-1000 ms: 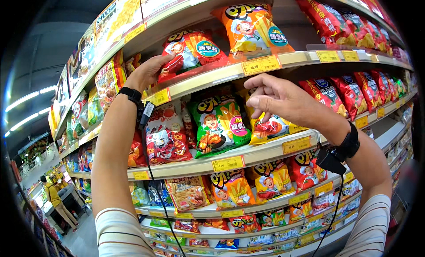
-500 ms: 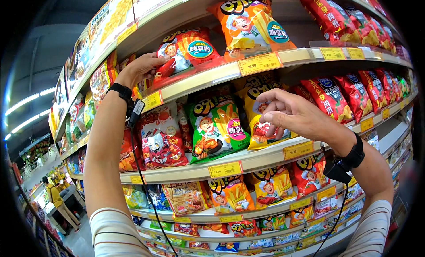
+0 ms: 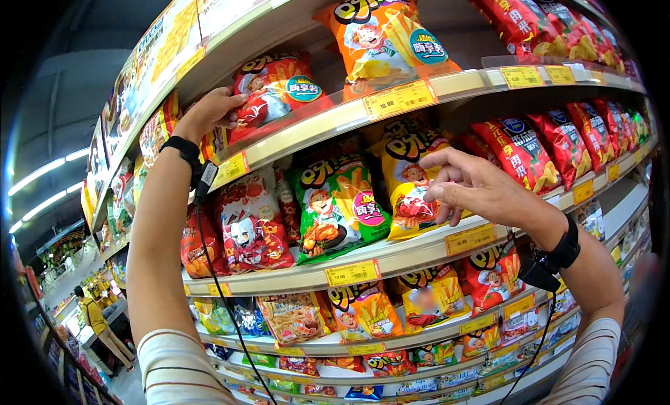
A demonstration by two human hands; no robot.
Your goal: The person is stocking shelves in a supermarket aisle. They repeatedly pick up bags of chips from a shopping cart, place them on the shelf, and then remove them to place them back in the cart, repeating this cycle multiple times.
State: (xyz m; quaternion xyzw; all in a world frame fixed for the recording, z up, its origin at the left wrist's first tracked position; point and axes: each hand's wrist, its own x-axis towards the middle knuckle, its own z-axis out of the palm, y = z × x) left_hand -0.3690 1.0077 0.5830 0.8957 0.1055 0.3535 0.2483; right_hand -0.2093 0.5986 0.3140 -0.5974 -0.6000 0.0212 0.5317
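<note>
At the upper shelf, my left hand (image 3: 213, 113) is closed on the left edge of a red snack bag (image 3: 273, 96), which leans behind the shelf's clear front lip. Its thumb is mostly hidden. My right hand (image 3: 469, 185) hovers before the shelf below, holding nothing, its fingers loosely bent and apart. Behind it stands a yellow snack bag (image 3: 410, 211), partly covered by the fingers. A green snack bag (image 3: 337, 208) is left of the yellow one. Upright to the right of the red bag is a larger orange snack bag (image 3: 380, 46).
Red chip bags (image 3: 518, 154) line the right side of the shelves. A white-and-red bag (image 3: 252, 227) stands below my left forearm. Yellow price tags (image 3: 399, 99) run along the shelf edges. Cables hang from both wrists. A person in yellow (image 3: 94, 314) stands far left.
The red bag has shifted slightly left and toward the shelf's front, with my left hand at its edge. My right hand stays in front of the yellow bag, nearly unchanged.
</note>
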